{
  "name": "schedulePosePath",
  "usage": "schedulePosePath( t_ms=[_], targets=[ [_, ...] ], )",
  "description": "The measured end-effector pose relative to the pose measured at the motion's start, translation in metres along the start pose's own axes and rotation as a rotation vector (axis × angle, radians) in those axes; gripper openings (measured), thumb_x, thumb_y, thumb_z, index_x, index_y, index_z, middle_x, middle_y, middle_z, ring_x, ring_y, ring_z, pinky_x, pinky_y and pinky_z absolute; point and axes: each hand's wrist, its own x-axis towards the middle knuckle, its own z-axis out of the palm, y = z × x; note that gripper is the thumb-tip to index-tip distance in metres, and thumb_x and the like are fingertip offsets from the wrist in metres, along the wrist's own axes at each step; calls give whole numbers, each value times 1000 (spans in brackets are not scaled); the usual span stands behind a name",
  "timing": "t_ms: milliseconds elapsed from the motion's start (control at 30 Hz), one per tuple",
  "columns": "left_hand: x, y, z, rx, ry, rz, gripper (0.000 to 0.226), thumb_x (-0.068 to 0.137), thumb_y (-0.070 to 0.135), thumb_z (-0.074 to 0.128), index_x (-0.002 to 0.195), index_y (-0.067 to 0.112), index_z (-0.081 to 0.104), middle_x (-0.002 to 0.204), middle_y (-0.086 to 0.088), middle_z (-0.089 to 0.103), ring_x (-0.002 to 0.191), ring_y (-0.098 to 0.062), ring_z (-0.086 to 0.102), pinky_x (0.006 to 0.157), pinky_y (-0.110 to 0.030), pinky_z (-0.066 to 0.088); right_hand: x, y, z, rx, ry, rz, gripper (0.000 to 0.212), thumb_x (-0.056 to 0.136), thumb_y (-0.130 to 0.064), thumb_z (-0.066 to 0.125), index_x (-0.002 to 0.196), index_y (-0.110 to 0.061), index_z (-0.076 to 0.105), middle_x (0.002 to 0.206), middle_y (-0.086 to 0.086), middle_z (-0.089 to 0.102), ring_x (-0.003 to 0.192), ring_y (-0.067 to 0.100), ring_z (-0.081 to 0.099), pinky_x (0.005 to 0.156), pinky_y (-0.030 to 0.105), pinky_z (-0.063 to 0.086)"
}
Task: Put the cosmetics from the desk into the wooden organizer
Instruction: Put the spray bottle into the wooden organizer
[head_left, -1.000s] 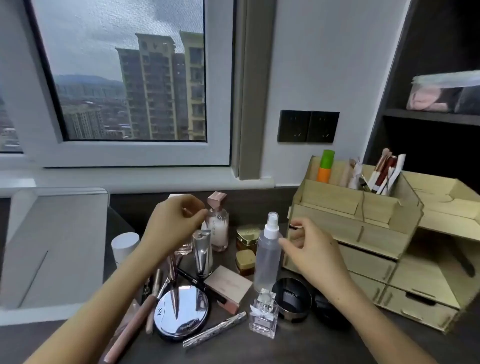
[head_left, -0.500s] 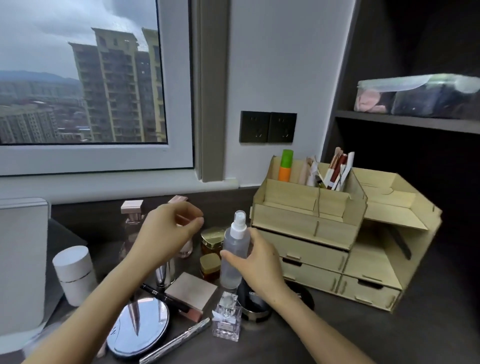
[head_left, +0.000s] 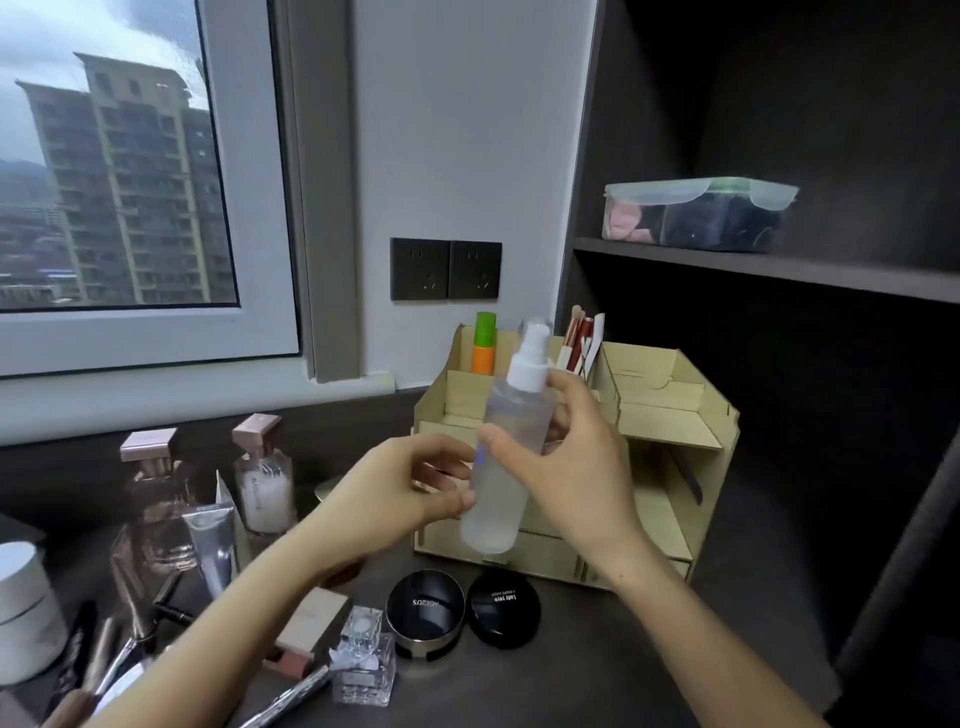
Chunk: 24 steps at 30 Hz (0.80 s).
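A frosted spray bottle (head_left: 511, 447) with a white pump top is held up, tilted, in front of the wooden organizer (head_left: 670, 415). My right hand (head_left: 576, 467) grips its middle, thumb across the front. My left hand (head_left: 395, 493) touches the bottle's lower left side with its fingertips. The organizer's back compartments hold an orange and green tube (head_left: 484, 345) and several brushes (head_left: 581, 340). On the desk lie two black compacts (head_left: 425, 610) (head_left: 503, 608), a small glass perfume bottle (head_left: 363, 660), two pink-capped bottles (head_left: 262, 478) (head_left: 156, 478) and a silver tube (head_left: 213, 540).
A white jar (head_left: 23, 608) stands at the far left edge. Pencils and brushes (head_left: 109, 649) lie at the front left. A dark shelf (head_left: 769, 265) above the organizer carries a lidded plastic box (head_left: 696, 213). Wall sockets (head_left: 445, 269) sit behind the organizer.
My right hand has closed on the spray bottle and lifted it off the desk toward the organizer. My left hand came over to touch it. The view shifted right.
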Motion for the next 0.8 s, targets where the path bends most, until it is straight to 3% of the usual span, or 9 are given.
schedulePosePath(
  t_ms=[100,267,333,433,600,800],
  targets=[
    [9,4,4,57,89,-12,20,78,21,71,97,26,67,92,6,71,83,-6,66,79,-20,52,29,-2,-17,11,84,-18,57,66,-50,73,115,-36,47,102,-12,68,91,8,65,78,39,56],
    [22,-2,-11,68,273,-53,14,81,17,68,94,23,69,86,7,69,83,-10,65,78,-23,52,88,-2,-24,37,252,-48,55,75,-38,73,122,-21,49,110,-2,65,97,16,64,76,35,56],
    [28,-6,-16,53,322,-79,13,82,15,66,94,20,69,86,5,69,84,-12,65,78,-26,52,106,1,-10,2,217,-49,56,76,-38,73,123,-20,49,111,0,65,100,20,62,79,39,55],
    [37,-11,-21,60,334,-117,12,83,14,64,94,17,68,89,2,69,84,-10,64,71,-18,49,124,9,21,-62,91,-41,54,78,-37,71,123,-18,47,112,2,63,100,24,60,81,44,53],
    [48,-16,-24,45,335,-157,11,82,11,64,91,17,68,90,0,69,87,-13,63,75,-22,50,139,29,64,-128,4,-1,52,79,-33,71,121,-14,46,111,5,62,86,18,53,66,28,40],
    [52,-25,-31,54,330,-152,11,82,12,64,86,21,67,87,4,68,82,-6,61,64,-13,41,143,47,89,-105,-83,34,53,78,-30,73,121,-14,45,117,6,59,96,18,53,77,32,45]
  ],
)
